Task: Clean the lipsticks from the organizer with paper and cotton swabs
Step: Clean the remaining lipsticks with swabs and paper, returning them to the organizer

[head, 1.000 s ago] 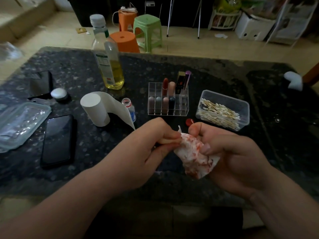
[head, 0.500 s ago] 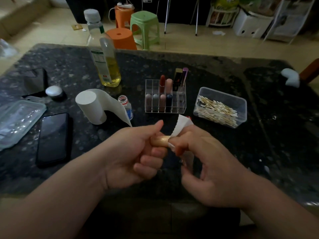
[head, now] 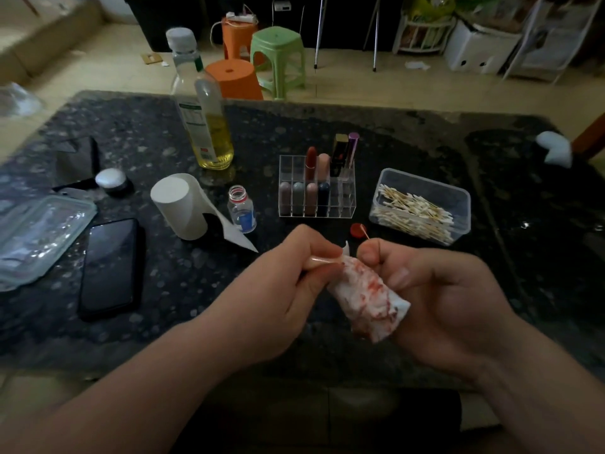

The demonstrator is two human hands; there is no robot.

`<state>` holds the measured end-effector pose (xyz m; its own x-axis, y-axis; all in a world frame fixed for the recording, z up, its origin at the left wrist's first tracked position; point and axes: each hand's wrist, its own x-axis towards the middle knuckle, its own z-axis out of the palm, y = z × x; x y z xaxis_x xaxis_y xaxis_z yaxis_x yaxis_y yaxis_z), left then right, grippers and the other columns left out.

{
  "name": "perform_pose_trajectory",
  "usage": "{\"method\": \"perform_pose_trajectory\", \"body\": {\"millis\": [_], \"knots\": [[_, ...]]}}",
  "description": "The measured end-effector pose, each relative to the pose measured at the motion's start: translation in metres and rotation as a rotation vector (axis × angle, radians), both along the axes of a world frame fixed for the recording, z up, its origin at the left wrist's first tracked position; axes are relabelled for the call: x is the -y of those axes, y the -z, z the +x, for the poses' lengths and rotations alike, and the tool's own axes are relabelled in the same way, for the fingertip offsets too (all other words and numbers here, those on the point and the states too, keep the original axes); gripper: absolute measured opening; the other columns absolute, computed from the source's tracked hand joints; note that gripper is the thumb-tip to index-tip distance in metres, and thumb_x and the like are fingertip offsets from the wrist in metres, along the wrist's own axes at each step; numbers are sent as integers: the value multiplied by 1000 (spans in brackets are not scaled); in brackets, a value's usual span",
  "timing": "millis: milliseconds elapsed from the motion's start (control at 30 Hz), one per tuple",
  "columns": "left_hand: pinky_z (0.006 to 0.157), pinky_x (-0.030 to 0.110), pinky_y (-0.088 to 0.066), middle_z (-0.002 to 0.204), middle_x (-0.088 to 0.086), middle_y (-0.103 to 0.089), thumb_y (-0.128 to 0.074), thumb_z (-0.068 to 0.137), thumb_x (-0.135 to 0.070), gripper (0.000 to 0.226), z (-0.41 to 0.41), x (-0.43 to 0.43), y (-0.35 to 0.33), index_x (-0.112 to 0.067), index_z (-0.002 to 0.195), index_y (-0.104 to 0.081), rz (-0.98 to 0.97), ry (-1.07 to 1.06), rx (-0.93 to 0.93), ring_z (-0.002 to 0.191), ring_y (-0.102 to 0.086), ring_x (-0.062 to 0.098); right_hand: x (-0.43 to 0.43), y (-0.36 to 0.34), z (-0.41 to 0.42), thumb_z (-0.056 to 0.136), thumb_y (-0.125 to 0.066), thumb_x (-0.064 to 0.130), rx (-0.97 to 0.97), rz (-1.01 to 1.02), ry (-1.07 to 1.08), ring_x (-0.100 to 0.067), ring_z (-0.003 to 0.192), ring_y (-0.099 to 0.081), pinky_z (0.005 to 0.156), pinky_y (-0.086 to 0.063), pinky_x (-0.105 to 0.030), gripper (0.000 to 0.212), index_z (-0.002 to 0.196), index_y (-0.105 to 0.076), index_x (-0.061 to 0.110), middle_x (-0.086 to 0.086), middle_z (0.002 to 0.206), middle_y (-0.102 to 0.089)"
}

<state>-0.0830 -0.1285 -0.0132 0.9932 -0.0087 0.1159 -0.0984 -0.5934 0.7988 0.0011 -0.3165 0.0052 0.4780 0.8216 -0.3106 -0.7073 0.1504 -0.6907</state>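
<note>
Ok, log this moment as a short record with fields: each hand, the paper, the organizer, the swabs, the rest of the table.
left hand: grips a pale lipstick tube, its end against the paper
right hand: holds the paper pressed to that end
paper: crumpled, smeared red
organizer: clear, on the table, eight lipsticks standing in it
cotton swabs: heaped in an open clear tub right of the organizer
also on table: paper roll, bottle of yellow liquid, small open bottle, red cap, phone
</note>
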Motion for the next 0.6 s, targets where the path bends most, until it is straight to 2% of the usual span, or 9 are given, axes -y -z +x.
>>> {"method": "perform_pose_trajectory", "body": {"millis": [67, 133, 200, 233, 300, 367, 467, 533, 600], "knots": [[67, 17, -48, 101, -23, -56, -32, 99, -53, 10, 3, 0, 1, -55, 101, -41, 48, 18, 18, 82, -59, 2, 0, 2, 2, 54, -58, 9, 52, -43, 17, -26, 74, -62, 59, -50, -34, 26, 81, -58, 11, -16, 88, -61], [63, 17, -48, 99, -25, -59, -46, 97, -48, 8, 7, 0, 3, -52, 104, -44, -30, -44, -79, 77, -60, 1, -2, 5, 1, 55, -56, 5, 194, -119, 64, -23, 70, -61, 56, -48, -31, 25, 78, -58, 14, -14, 84, -60], [60, 21, -50, 89, -17, -65, -60, 92, -45, 23, 12, 4, 2, -50, 110, -47, -292, -143, -251, 68, -62, 6, -2, 9, -1, 62, -59, 7, 429, -199, 84, -18, 67, -58, 53, -46, -25, 18, 74, -59, 21, -8, 79, -61], [58, 24, -49, 81, -8, -65, -62, 86, -50, 31, 15, 6, -2, -42, 114, -52, -491, -186, -366, 61, -59, 10, -1, 10, -3, 66, -62, 10, 582, -236, 83, -16, 66, -56, 54, -46, -24, 17, 74, -59, 25, -4, 78, -61], [45, 29, -39, 67, 3, -53, -55, 80, -63, 56, 19, 8, -9, -18, 113, -58, -858, -230, -567, 50, -45, 16, 5, 13, -5, 74, -64, 11, 904, -292, 77, -18, 70, -54, 57, -46, -28, 21, 82, -57, 28, 1, 83, -61], [36, 23, -28, 61, 4, -41, -44, 90, -69, 63, 19, 6, -15, -10, 107, -59, -1004, -203, -694, 42, -32, 14, 9, 14, -6, 76, -63, 8, 1199, -303, 35, -18, 76, -54, 61, -48, -35, 26, 91, -54, 28, 2, 89, -56], [30, 19, -25, 57, 1, -34, -46, 101, -53, 45, 19, 3, -19, -10, 96, -58, -1117, -160, -738, 36, -27, 9, 7, 14, -7, 74, -66, 11, 1535, -362, -41, -19, 90, -55, 70, -49, -38, 30, 97, -53, 25, 7, 100, -52], [29, 18, -24, 58, -1, -33, -50, 104, -38, 30, 18, 4, -18, -11, 93, -54, -1140, -169, -666, 37, -26, 7, 3, 13, -9, 74, -70, 9, 1503, -387, -43, -20, 91, -57, 72, -51, -42, 34, 98, -53, 26, 8, 100, -55], [32, 19, -26, 59, 0, -37, -50, 104, -32, 23, 18, 8, -17, -11, 94, -51, -1122, -196, -577, 41, -27, 8, 1, 13, -13, 77, -70, 5, 1298, -341, -30, -22, 86, -60, 71, -53, -43, 32, 97, -55, 25, 6, 93, -59]]}}
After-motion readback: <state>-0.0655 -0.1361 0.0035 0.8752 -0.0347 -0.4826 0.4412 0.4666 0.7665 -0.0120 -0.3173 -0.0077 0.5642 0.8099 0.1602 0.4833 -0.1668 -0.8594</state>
